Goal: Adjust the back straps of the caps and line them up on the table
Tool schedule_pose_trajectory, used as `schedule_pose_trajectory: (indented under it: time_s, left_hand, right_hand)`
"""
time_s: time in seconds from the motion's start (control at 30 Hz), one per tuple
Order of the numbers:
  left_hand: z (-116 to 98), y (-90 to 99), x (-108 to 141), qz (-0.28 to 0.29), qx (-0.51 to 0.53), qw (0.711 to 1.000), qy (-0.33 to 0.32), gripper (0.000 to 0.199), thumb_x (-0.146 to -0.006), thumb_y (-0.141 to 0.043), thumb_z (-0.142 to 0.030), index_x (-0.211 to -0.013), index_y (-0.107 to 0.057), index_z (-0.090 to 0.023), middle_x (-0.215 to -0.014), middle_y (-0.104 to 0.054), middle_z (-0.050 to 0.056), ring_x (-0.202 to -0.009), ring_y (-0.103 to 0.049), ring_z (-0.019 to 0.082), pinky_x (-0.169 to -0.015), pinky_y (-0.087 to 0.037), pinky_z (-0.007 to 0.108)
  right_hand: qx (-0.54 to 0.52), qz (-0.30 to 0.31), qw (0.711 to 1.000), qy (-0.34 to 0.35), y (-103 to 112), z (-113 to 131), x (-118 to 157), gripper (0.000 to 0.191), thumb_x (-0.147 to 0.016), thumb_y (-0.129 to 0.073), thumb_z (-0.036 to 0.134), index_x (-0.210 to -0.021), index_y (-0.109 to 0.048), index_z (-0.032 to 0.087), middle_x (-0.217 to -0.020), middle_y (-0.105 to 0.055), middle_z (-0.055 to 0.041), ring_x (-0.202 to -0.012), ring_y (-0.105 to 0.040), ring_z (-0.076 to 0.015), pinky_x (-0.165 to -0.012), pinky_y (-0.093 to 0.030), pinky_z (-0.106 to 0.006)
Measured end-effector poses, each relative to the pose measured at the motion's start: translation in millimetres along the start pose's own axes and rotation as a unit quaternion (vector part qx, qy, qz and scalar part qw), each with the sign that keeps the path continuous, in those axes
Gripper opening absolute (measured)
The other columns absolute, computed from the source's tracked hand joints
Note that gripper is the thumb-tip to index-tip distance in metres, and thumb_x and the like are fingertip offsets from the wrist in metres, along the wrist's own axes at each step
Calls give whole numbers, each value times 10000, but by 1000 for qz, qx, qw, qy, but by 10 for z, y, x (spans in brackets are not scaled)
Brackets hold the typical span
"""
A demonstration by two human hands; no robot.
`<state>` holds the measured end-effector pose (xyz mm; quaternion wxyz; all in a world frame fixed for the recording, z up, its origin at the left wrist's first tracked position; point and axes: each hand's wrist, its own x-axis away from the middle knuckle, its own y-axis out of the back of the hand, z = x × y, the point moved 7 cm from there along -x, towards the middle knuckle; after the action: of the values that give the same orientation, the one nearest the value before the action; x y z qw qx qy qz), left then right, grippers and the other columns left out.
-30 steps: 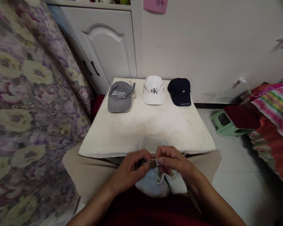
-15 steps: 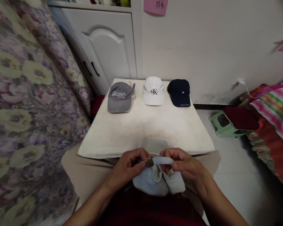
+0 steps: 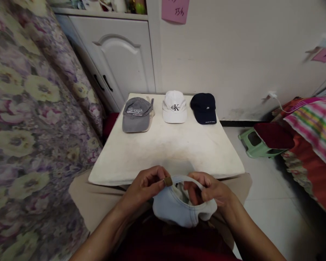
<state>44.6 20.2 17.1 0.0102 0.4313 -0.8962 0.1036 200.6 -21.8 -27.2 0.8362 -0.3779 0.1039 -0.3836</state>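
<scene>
Over my lap, at the near edge of the table, I hold a light blue baseball cap (image 3: 176, 208) with its back strap facing up. My left hand (image 3: 149, 185) pinches the strap at its brown-gold buckle (image 3: 167, 181). The fingers of my right hand (image 3: 206, 188) are closed on the other end of the strap, by the back opening. Part of the cap's brim is hidden behind my hands. Along the table's far side lie a grey cap (image 3: 137, 114), a white cap (image 3: 174, 107) and a navy cap (image 3: 203, 108).
The cream-covered table (image 3: 163, 145) stands against the wall. A floral curtain (image 3: 38, 127) hangs at left beside a white cabinet (image 3: 119, 54). On the right are a green stool (image 3: 251, 143) with a dark red top and a bed with a striped cover (image 3: 317, 119).
The blue cap has turned and opened out, so its back opening shows wider under the strap. Both hands still grip the strap. The view has shifted slightly.
</scene>
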Motion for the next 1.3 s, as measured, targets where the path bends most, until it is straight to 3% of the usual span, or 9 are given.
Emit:
schedule_pose_trajectory:
  time_s: [0.07, 0.2, 0.37, 0.5, 0.63, 0.77, 0.97, 1.1, 1.3]
  left_hand:
    - [-22, 31, -3, -3, -13, 1000, -2, 290, -885, -660, -381, -755, -519, -164, -862, -573, 33, -728, -483, 136, -609, -327, 245]
    - [-127, 97, -13, -4, -41, 999, -18, 300, -890, -649, -384, -742, -512, -163, -865, -581, 40, -738, -484, 141, -619, -328, 249]
    - [-165, 74, -21, 27, -77, 997, -12, 296, -902, -632, -388, -748, -517, -163, -862, -573, 37, -736, -474, 140, -610, -320, 250]
    - [-94, 22, -17, 37, -77, 996, 9, 317, -889, -636, -417, -739, -511, -167, -838, -560, 30, -715, -475, 139, -593, -321, 248]
    - [-44, -65, -24, 44, -68, 996, 20, 327, -876, -643, -434, -737, -512, -168, -825, -561, 31, -704, -476, 141, -589, -317, 251]
    - [-69, -162, -41, 57, -77, 995, 15, 323, -886, -632, -432, -739, -514, -170, -807, -547, 21, -702, -450, 140, -597, -301, 258]
    - [-115, -192, -34, 50, -100, 994, 0, 258, -918, -590, -384, -777, -517, -181, -856, -566, 25, -758, -466, 155, -637, -333, 270]
    - [-114, -195, -5, 44, -117, 992, -12, 230, -922, -581, -350, -780, -516, -180, -849, -561, 25, -778, -472, 161, -666, -348, 280]
    - [-91, -209, -5, 39, -124, 991, -11, 186, -903, -568, -279, -762, -500, -179, -837, -556, 12, -756, -466, 149, -648, -347, 273]
  right_hand:
    - [34, 3, 999, -13, 36, -8, 29, 493, -558, -942, 350, -920, -704, 112, -758, -724, -37, -581, -615, -105, -515, -466, -183]
    - [57, -15, 998, 3, 74, 37, 76, 373, -598, -927, 293, -850, -722, 108, -748, -706, -25, -609, -611, -100, -548, -464, -184]
    - [27, -33, 999, 22, 56, 4, 86, 364, -720, -846, 442, -777, -717, 107, -685, -672, -25, -590, -601, -100, -570, -466, -201]
    - [31, -68, 997, 24, 127, -50, 138, 364, -737, -825, 456, -714, -694, 117, -638, -652, -8, -553, -579, -91, -550, -453, -200]
    - [51, -65, 996, 29, 120, 11, 180, 324, -765, -821, 403, -806, -674, 117, -736, -713, -42, -629, -644, -108, -603, -494, -207]
    - [64, -39, 997, 19, 2, 110, 104, 405, -826, -745, 504, -903, -631, 123, -791, -746, -76, -643, -692, -131, -594, -530, -217]
    - [161, -38, 986, -9, -114, 212, -25, 255, -888, -709, 363, -858, -614, 128, -772, -738, -39, -519, -618, -65, -485, -458, -149]
    - [205, -28, 978, -27, -165, 255, -48, 245, -905, -683, 369, -923, -622, 133, -791, -731, -28, -485, -581, -49, -462, -440, -144]
    - [211, -45, 976, -12, -169, 249, -79, 191, -897, -683, 321, -889, -632, 138, -719, -726, -10, -448, -555, -45, -437, -418, -136]
